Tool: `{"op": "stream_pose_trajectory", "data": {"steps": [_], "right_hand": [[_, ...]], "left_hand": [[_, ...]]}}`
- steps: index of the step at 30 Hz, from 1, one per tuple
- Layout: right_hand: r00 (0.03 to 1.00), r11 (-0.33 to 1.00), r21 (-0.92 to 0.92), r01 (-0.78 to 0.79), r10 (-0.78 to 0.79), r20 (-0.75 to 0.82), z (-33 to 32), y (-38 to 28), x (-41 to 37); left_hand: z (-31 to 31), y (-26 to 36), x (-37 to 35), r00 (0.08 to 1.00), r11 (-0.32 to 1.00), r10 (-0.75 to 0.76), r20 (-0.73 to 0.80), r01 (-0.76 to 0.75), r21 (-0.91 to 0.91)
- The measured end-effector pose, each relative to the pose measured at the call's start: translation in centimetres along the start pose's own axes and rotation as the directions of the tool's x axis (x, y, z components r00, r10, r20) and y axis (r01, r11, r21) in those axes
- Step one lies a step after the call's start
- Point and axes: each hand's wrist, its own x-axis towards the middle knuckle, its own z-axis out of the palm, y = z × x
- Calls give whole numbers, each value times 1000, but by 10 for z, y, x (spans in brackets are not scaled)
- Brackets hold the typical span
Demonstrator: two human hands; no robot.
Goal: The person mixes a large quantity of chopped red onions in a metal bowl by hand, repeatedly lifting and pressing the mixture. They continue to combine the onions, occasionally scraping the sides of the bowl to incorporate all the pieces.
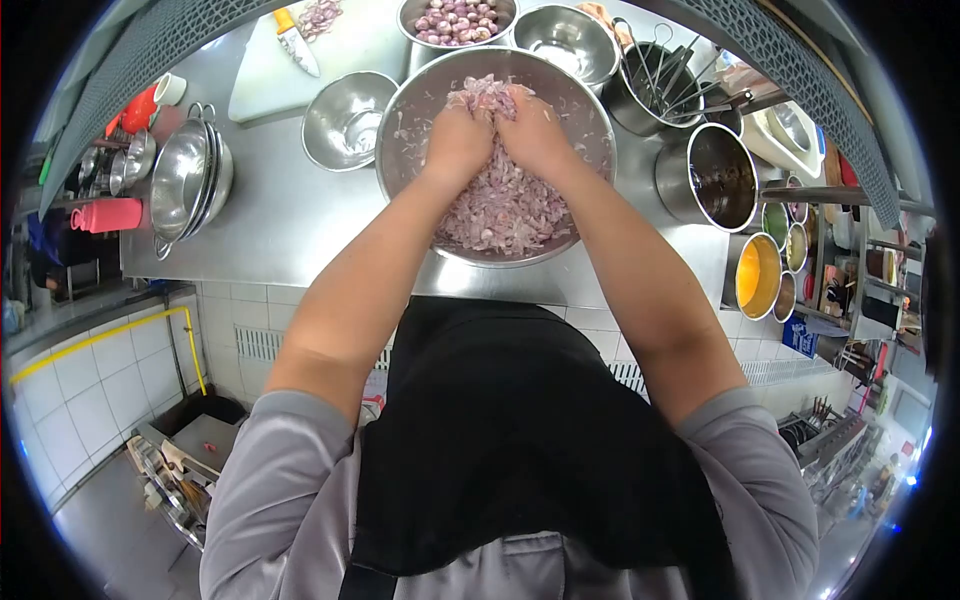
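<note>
A large steel bowl (400, 165) stands on the steel counter, with a heap of sliced shallots (505, 215) in its near half. My left hand (460, 142) and my right hand (532, 135) are side by side inside the far half of the bowl. Both are closed around a clump of sliced shallots (490, 93), which shows above and between the fingers. Loose slices cling to the bowl's inner wall. Most of the fingertips are hidden by the shallots.
Beyond the bowl is a bowl of whole shallots (458, 22). Empty steel bowls (350, 120) flank it. A knife (297, 45) lies on a white cutting board (262, 85). To the right are a pot of utensils (640, 110) and a pot of dark liquid (680, 180).
</note>
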Motion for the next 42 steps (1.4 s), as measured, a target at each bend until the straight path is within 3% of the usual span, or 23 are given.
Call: {"op": "stream_pose_trajectory", "data": {"steps": [8, 10, 12, 13, 14, 15, 17, 19, 21, 23, 25, 27, 28, 30, 32, 33, 34, 35, 37, 38, 39, 40, 42], "right_hand": [[975, 959, 180, -220, 221, 13, -17, -12, -2], [974, 955, 192, -227, 221, 52, -26, -12, -1], [832, 883, 100, -458, 386, 399, -40, -11, 1], [837, 891, 91, -446, 378, 396, -47, -9, 1], [830, 917, 10, -399, 356, 429, -54, -6, 1], [819, 936, -69, -346, 337, 465, -59, -3, 2], [826, 940, -121, -318, 338, 451, -46, 33, 22], [831, 936, -177, -305, 352, 430, -33, 38, 48], [898, 904, -356, -236, 343, 277, -16, 22, 72], [894, 922, -358, -150, 281, 349, 17, 4, 94], [778, 949, -307, -65, 241, 581, 56, -16, 99], [703, 951, -38, 305, -198, 683, 74, -22, 79], [700, 954, -42, 295, -186, 690, 73, -20, 64], [561, 941, 110, 319, -281, 778, 58, -23, 46], [466, 929, -23, 369, -164, 869, 21, -51, 28], [441, 827, -14, 562, -285, 851, 6, -49, 20], [392, 686, -17, 728, -395, 831, -10, -44, 11], [400, 683, -29, 730, -392, 829, -23, -38, -1], [605, 660, -213, 721, -450, 657, -42, -36, -29], [607, 657, -222, 720, -443, 660, -47, -41, -38], [720, 796, -322, 513, -194, 666, -51, -51, -48], [763, 865, -423, 271, 76, 642, -52, -57, -54], [826, 856, -468, 220, 93, 557, -29, -43, -64]], "left_hand": [[-6, 4, -7, 999, 998, 23, -44, -21, 51], [-19, 9, -11, 997, 978, -60, 58, 47, 203], [-34, 17, -19, 987, 962, -70, 145, 28, 272], [-43, 19, -24, 968, 938, -92, 232, 6, 347], [-52, 16, -28, 935, 918, -82, 345, -64, 391], [-54, 11, -37, 940, 920, -83, 332, -55, 387], [-55, -3, -57, 976, 861, 117, 186, -193, 470], [-61, -5, -65, 977, 867, 112, 184, -186, 463], [-63, -8, -71, 965, 869, 188, 181, -250, 427], [-60, -15, -74, 970, 890, 190, 154, -236, 391], [-63, -20, -72, 950, 921, 314, -4, -303, 244], [-64, -20, -69, 955, 957, 272, -118, -256, 136], [-64, -19, -70, 947, 975, 223, -230, -221, 34], [-69, -21, -69, 965, 987, 139, -221, -153, -43], [-74, -23, -66, 980, 990, 45, -191, -69, -120], [-79, -22, -61, 979, 990, 54, -197, -78, -120], [-82, -20, -55, 986, 988, 81, -146, -98, -116], [-85, -19, -48, 990, 986, 108, -92, -118, -116], [-92, -15, -32, 982, 981, 188, -28, -189, -31], [-101, -4, -25, 926, 941, 83, 369, -195, 277], [-105, 2, -20, 737, 793, -152, 658, -306, 526], [-95, -6, -15, 604, 687, -159, 780, -500, 527], [-81, -13, -22, 584, 651, -97, 806, -575, 496]]}}
